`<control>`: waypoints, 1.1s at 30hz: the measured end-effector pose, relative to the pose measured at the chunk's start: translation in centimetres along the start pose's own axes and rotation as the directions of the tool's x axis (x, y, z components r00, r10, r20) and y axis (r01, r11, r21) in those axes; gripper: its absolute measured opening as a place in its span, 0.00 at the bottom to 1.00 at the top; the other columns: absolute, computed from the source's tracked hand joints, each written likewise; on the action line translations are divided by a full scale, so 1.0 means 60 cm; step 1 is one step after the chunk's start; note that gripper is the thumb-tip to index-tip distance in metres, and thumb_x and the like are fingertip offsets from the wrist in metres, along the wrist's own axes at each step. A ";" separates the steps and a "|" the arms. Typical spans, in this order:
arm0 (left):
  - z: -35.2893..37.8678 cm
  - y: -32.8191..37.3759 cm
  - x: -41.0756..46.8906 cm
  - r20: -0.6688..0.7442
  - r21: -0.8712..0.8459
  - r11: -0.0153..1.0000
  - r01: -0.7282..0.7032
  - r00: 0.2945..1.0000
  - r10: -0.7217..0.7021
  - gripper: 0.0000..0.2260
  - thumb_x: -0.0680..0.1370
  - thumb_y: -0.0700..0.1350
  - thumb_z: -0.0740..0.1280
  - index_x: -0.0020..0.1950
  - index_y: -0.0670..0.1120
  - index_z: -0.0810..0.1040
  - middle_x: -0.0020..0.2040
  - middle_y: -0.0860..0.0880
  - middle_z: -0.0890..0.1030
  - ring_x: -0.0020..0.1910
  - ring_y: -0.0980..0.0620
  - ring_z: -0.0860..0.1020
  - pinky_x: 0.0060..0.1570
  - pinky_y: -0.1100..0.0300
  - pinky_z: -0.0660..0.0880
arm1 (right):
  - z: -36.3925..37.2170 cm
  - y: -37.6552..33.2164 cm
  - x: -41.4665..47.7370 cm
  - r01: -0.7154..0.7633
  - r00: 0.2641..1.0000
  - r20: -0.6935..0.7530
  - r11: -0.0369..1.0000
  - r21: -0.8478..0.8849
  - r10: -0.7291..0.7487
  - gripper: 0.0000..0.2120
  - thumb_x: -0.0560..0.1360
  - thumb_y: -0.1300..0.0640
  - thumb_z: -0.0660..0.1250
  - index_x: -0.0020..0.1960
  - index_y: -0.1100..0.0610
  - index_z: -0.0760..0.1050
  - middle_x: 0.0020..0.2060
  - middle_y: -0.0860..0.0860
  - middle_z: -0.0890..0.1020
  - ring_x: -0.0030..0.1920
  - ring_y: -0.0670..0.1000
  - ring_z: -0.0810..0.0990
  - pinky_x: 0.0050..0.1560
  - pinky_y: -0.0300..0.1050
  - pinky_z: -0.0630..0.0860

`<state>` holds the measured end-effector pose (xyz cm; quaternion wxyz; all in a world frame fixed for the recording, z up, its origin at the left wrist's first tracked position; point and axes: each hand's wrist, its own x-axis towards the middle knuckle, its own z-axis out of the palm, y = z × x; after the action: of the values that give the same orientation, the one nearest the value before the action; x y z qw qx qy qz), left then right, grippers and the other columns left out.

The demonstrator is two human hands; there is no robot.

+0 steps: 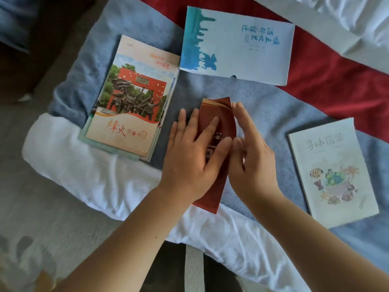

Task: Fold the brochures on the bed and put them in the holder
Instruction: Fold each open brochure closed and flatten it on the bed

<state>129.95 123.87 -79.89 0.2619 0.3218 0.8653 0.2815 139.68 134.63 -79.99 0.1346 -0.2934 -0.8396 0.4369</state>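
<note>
A narrow dark red brochure (pixel 223 121) lies folded on the blue blanket in the middle of the head view. My left hand (pixel 189 157) presses flat on it with straight fingers. My right hand (pixel 250 152) stands on edge against the brochure's right side, fingers straight. A white and blue paper holder (pixel 235 47) with a thumb notch lies flat just beyond the hands. A stack of folded brochures (pixel 130 106) with a red gate photo on top sits to the left. A pale booklet (pixel 332 171) with food drawings lies to the right.
The blue blanket (pixel 273 106) covers the bed, with a red cloth (pixel 328 81) at the back right and white sheets (pixel 88 165) at the near edge. A grey floor shows on the left.
</note>
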 end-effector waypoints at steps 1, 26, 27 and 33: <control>-0.014 -0.001 -0.001 0.010 -0.032 0.999 0.020 1.000 -0.020 0.33 0.79 0.69 0.48 0.80 0.56 0.66 0.84 0.46 0.58 0.84 0.46 0.45 0.82 0.47 0.44 | 0.005 -0.007 0.004 0.020 1.000 0.007 0.998 0.063 -0.021 0.31 0.80 0.69 0.57 0.81 0.53 0.61 0.72 0.47 0.77 0.57 0.36 0.78 0.60 0.29 0.72; -0.211 -0.176 0.078 -0.207 0.325 0.945 0.034 0.978 0.036 0.29 0.78 0.43 0.71 0.79 0.48 0.68 0.75 0.48 0.71 0.71 0.44 0.72 0.69 0.47 0.71 | 0.207 -0.102 0.109 0.264 0.919 0.391 0.829 -0.494 -0.059 0.28 0.82 0.42 0.62 0.81 0.46 0.64 0.83 0.51 0.55 0.82 0.66 0.43 0.80 0.65 0.39; -0.208 -0.178 0.068 -0.191 0.333 0.942 0.046 0.981 0.020 0.29 0.78 0.44 0.71 0.79 0.48 0.69 0.76 0.48 0.70 0.72 0.44 0.71 0.69 0.46 0.71 | 0.208 -0.103 0.109 0.260 0.917 0.396 0.824 -0.504 -0.047 0.28 0.83 0.42 0.61 0.81 0.45 0.63 0.84 0.50 0.53 0.82 0.66 0.42 0.80 0.65 0.38; -0.184 -0.184 0.009 -0.109 0.393 0.903 0.171 0.984 -0.139 0.35 0.77 0.57 0.72 0.80 0.50 0.65 0.83 0.43 0.56 0.80 0.40 0.57 0.74 0.42 0.66 | 0.200 -0.109 0.120 0.288 0.897 0.439 0.819 -0.496 -0.050 0.30 0.80 0.47 0.65 0.81 0.43 0.62 0.83 0.47 0.56 0.83 0.64 0.44 0.81 0.64 0.38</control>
<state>118.08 113.75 -79.49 0.1780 0.2873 0.9370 0.0887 125.74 128.24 -81.91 -0.0939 -0.1446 -0.9614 0.2147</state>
